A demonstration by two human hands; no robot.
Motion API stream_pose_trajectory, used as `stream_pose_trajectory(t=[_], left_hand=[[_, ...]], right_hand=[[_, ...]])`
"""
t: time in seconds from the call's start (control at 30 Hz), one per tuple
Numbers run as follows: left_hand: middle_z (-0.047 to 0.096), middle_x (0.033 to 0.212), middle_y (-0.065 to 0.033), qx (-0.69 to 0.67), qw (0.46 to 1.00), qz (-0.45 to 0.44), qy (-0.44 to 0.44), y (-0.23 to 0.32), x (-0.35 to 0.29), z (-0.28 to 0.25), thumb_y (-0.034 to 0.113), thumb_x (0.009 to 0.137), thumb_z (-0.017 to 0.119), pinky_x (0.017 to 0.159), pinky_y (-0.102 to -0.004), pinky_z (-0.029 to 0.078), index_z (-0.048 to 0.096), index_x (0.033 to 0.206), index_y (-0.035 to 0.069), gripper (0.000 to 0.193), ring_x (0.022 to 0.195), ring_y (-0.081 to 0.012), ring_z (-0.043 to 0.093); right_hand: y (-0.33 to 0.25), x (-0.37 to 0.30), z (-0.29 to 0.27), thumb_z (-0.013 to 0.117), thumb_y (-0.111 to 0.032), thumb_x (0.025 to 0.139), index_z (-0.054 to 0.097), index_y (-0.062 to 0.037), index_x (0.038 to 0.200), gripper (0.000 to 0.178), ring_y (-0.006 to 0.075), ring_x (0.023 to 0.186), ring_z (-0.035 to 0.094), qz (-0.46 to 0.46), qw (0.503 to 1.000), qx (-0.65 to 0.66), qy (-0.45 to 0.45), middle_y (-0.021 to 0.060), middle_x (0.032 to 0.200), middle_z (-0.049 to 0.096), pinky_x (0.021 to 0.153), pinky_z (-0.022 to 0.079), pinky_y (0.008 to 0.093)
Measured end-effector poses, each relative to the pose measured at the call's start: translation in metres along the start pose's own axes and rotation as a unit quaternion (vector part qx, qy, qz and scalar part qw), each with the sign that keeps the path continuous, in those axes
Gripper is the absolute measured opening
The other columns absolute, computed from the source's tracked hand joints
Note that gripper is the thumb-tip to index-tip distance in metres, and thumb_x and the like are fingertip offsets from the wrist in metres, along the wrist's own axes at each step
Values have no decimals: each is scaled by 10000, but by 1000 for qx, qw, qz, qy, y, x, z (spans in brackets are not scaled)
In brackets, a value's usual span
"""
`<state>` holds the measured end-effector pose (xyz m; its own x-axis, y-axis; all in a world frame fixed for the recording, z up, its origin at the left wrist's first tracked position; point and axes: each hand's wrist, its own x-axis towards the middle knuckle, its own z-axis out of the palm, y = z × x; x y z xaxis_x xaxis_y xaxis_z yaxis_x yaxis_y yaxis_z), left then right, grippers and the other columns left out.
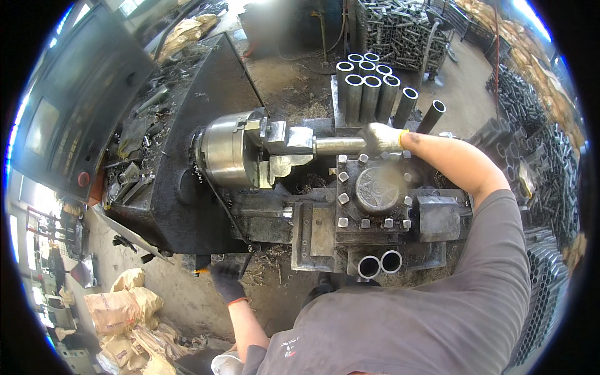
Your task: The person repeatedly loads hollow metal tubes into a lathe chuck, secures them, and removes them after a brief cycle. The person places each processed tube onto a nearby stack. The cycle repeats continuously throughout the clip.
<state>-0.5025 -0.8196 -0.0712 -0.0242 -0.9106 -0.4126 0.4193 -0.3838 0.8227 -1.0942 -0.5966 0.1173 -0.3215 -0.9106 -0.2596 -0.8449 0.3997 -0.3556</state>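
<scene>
My right hand (381,139), in a whitish glove with a yellow cuff, is closed around the right end of a bare metal tube (340,146). The tube lies level, its left end at the jaws (290,139) of a lathe chuck (226,150). Whether the jaws grip it I cannot tell. Below the tube and my right hand is the square tool post (374,190), ringed with bolts. My left hand (226,282), in a dark glove with an orange cuff, is low beside the headstock, near a small orange-tipped part (200,271). Its fingers blend into the dark background.
Several upright tubes (370,94) stand behind the lathe, and two more (379,264) stand in front of the tool post. A wire bin (406,37) of metal pieces is at the back. Stacked tubes (544,275) line the right. Brown paper sacks (119,309) lie on the floor at left.
</scene>
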Motion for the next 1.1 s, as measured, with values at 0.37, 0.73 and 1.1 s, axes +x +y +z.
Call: stream_pose_trajectory(t=[0.37, 0.73, 1.1], left_hand=[[388, 593, 67, -17, 991, -123, 49, 76, 43, -57, 619, 1084, 441, 715, -549, 471, 455, 741, 238, 513, 503, -171, 343], [549, 669, -33, 79, 994, -29, 67, 56, 71, -77, 523, 1066, 576, 579, -457, 521, 626, 923, 128, 423, 539, -230, 526], [737, 1270, -180, 544, 422, 722, 67, 291, -12, 199, 348, 1042, 632, 951, -477, 560, 514, 1540, 79, 579, 1092, -386, 728]], right_hand=[[-59, 40, -8, 810, -316, 894, 583, -2, 1328, 582, 290, 824, 759, -1, 996, 73, -57, 193, 1006, 777, 714, 605, 428], [38, 17, 16, 734, -141, 790, 769, -26, 844, 132, 379, 787, 758, -44, 958, -279, -47, 227, 851, 750, 696, 593, 471], [-24, -147, -39, 861, -211, 845, 734, 7, 1104, 362, 241, 813, 742, 82, 855, 129, 495, 139, 969, 782, 753, 578, 371]])
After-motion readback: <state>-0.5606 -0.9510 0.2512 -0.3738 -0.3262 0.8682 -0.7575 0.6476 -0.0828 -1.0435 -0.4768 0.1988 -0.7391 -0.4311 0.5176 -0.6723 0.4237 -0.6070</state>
